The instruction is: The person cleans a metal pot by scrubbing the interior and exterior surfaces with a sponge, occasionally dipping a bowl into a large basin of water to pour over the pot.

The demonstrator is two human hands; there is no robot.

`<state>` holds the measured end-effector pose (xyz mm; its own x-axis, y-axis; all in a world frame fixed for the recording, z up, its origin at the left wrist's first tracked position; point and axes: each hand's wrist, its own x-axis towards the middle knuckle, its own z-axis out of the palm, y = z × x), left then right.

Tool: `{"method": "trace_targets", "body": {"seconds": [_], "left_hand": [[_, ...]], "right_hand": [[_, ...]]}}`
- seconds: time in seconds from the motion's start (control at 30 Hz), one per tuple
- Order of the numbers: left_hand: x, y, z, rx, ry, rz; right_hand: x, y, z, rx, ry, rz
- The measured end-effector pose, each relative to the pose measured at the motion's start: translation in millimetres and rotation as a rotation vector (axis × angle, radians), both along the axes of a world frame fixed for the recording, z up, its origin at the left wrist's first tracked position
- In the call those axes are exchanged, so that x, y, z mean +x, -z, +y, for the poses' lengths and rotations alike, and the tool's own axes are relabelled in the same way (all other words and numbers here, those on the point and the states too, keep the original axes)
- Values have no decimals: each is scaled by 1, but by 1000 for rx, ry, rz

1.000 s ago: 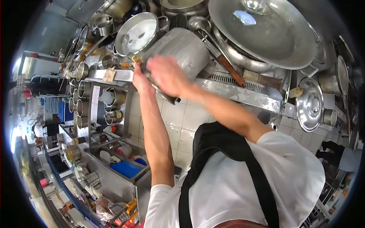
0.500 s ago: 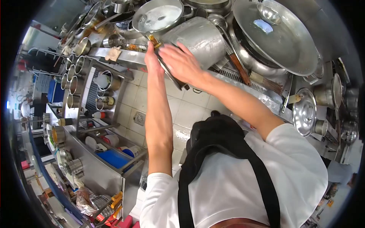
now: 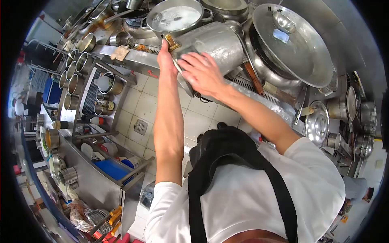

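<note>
A large cylindrical metal pot (image 3: 221, 45) lies tilted on its side over the counter edge, its rim end towards me. My left hand (image 3: 166, 60) is at that rim end, thumb up, gripping a thin metal edge; most of its fingers are hidden. Beside the thumb, a yellow-brown piece (image 3: 172, 41) shows, perhaps a handle. My right hand (image 3: 202, 72) rests with fingers stretched out against the metal near the rim, slightly blurred. Behind the pot stands a wide pan (image 3: 175, 17) of cloudy, whitish liquid.
On the right, a big wok (image 3: 302, 52) holds water, a ladle (image 3: 283, 21) and a pale blue-white piece. A brush (image 3: 279, 92) lies on the counter edge. To the left is a steel shelf unit with several pots (image 3: 77, 84). The tiled floor has a drain (image 3: 140, 127).
My right hand has shifted slightly over the metal and its fingers blur less. The metal edge between my hands has turned a little. The whole view has shifted with my head.
</note>
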<state>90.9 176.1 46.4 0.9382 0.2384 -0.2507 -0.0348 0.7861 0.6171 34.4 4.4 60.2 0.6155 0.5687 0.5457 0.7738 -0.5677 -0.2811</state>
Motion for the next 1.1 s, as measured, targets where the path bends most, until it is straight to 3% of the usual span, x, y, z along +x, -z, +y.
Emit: {"method": "trace_targets", "body": {"seconds": [0.1,0.17,0.23,0.27,0.3,0.37,0.43,0.53,0.6,0.7,0.77,0.8,0.9,0.93,0.97,1.03,1.07,1.1], "left_hand": [[-3,-7,-11,83,-85,44],[-5,-9,-17,87,-87,47],[10,1,-4,-169,-17,156],[9,5,-1,67,-41,6],[10,3,-1,67,-30,9],[6,0,-4,36,-41,45],[6,-2,-12,35,-32,13],[14,6,-24,84,-76,-36],[15,7,-12,11,-35,14],[8,12,3,76,-35,34],[8,14,4,102,-61,26],[8,14,-1,104,-84,11],[7,-1,-18,182,-31,69],[7,-9,-20,205,59,102],[8,-14,-18,246,170,140],[20,-1,7,289,262,282],[18,8,5,291,272,286],[11,2,-4,374,89,284]], "right_hand": [[30,-3,-12,-164,55,7],[50,5,13,150,97,65],[12,-15,32,90,12,196],[3,-7,26,110,-35,178],[-4,5,11,126,-80,172],[19,18,-41,-23,-23,95],[56,19,-72,112,166,108],[65,22,-32,326,295,33],[12,12,-6,550,-57,327],[11,23,-44,224,-144,52],[60,20,-75,396,88,276],[84,20,-86,450,182,69],[80,40,-45,382,338,-79],[56,31,-30,363,285,113],[32,29,-17,403,144,114],[-6,20,-20,243,-103,195],[0,27,-36,151,-37,118],[19,30,-56,62,22,38]]}}
